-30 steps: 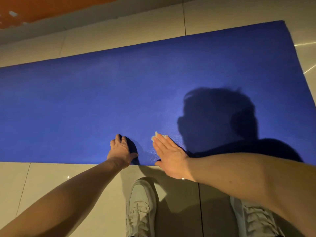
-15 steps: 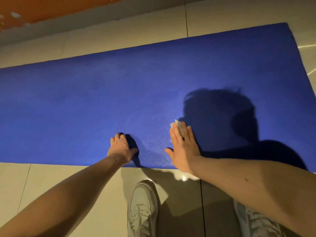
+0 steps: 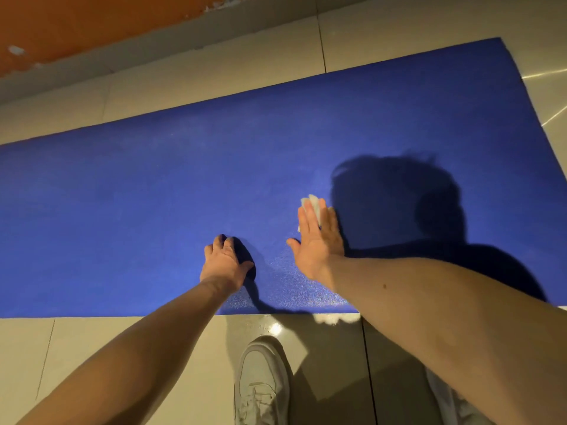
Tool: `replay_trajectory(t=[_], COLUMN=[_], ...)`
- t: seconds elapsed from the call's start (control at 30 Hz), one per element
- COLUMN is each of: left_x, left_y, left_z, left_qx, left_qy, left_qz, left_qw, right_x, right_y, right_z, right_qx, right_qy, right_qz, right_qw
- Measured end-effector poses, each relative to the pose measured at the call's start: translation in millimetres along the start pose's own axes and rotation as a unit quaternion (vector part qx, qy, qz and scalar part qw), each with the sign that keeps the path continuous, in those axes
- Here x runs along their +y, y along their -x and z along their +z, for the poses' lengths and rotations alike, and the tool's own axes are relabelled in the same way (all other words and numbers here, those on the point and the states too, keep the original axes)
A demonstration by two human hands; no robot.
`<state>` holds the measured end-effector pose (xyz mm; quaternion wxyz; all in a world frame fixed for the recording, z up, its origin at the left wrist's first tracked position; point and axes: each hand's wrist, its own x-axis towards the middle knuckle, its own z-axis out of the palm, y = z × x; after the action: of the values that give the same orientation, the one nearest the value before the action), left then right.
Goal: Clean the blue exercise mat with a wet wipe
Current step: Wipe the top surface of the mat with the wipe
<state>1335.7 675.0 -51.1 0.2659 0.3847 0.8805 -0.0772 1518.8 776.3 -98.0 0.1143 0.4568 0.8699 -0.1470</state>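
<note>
I am pressing my right hand [image 3: 317, 240] flat on the blue exercise mat [image 3: 153, 194], fingers straight and close together, palm down, with the wet wipe [image 3: 313, 205] pinned under my fingertips. The white, crumpled wipe is peeking out beyond them and a little at the left side of the hand. I am not curling my fingers round it; I am only bearing down on it.

I am bracing my left hand [image 3: 225, 262] on the mat just to the left, near the mat's front edge. Its fingers are bent, the tips are touching the mat, and it is gripping nothing.

The mat is lying flat across the pale tiled floor [image 3: 92, 348], running from the left edge of the view to its right end at the upper right. My shadow [image 3: 399, 204] is falling dark over the mat just right of the wipe. My white shoes are standing on the tiles below the mat's front edge, the left shoe [image 3: 262, 381] between my forearms and the right shoe [image 3: 445, 400] partly hidden under my right arm. An orange wall [image 3: 76, 23] is showing at the top left.
</note>
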Motion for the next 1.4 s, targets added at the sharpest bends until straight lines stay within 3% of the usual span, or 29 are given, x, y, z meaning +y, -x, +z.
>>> replay_trajectory(t=[0.07, 0.13, 0.27, 0.37, 0.43, 0.53, 0.67, 0.73, 0.8, 0.9, 0.97, 1.1, 1.27, 1.33, 1.4], left_x=[3, 3, 0, 1, 1, -1, -2, -2, -1, 1, 1, 4, 13, 18, 22], left_y=[-3, -5, -10, -11, -12, -14, -17, -20, -22, -25, -27, -36, -44, -48, -51], left_z=[-1, 0, 1, -1, -3, -5, -5, -5, -5, -6, -8, -13, -17, -18, -19], left_qx=[-0.004, -0.005, 0.001, 0.004, 0.000, -0.005, -0.009, -0.006, -0.001, 0.011, 0.021, 0.042, 0.045, 0.042, 0.040], left_qy=[-0.009, -0.014, -0.009, -0.004, 0.000, 0.007, 0.019, 0.020, 0.023, 0.034, 0.050, 0.077, 0.088, 0.093, 0.089], left_qz=[0.004, 0.004, 0.007, 0.007, 0.005, -0.001, -0.003, -0.006, -0.009, -0.008, -0.005, -0.002, 0.004, 0.000, -0.003], left_qw=[1.000, 1.000, 1.000, 1.000, 1.000, 1.000, 1.000, 1.000, 1.000, 0.999, 0.998, 0.996, 0.995, 0.995, 0.995], right_x=[-16, -40, -69, -54, -28, 14, 9, -16, -42, -55, -44, 9, 22, -7, -36], right_y=[-2, -3, -2, -16, -30, -50, -64, -63, -54, -49, -59, -97, -110, -108, -102], right_z=[-7, -8, -8, -4, -3, -17, -24, -18, -11, -10, -12, -22, -39, -37, -30], right_qx=[-0.010, -0.033, -0.114, -0.084, -0.027, 0.041, 0.014, -0.004, -0.035, -0.082, -0.058, 0.035, 0.019, 0.005, -0.029], right_qy=[-0.030, -0.049, -0.021, 0.044, 0.075, 0.018, -0.051, -0.032, 0.006, 0.018, 0.063, 0.113, 0.072, 0.042, 0.020], right_qz=[0.072, 0.067, -0.170, -0.229, -0.165, 0.024, 0.133, 0.096, -0.025, -0.205, -0.246, -0.100, 0.057, 0.054, -0.043], right_qw=[0.997, 0.996, 0.979, 0.969, 0.983, 0.999, 0.990, 0.995, 0.999, 0.975, 0.965, 0.988, 0.996, 0.998, 0.998])
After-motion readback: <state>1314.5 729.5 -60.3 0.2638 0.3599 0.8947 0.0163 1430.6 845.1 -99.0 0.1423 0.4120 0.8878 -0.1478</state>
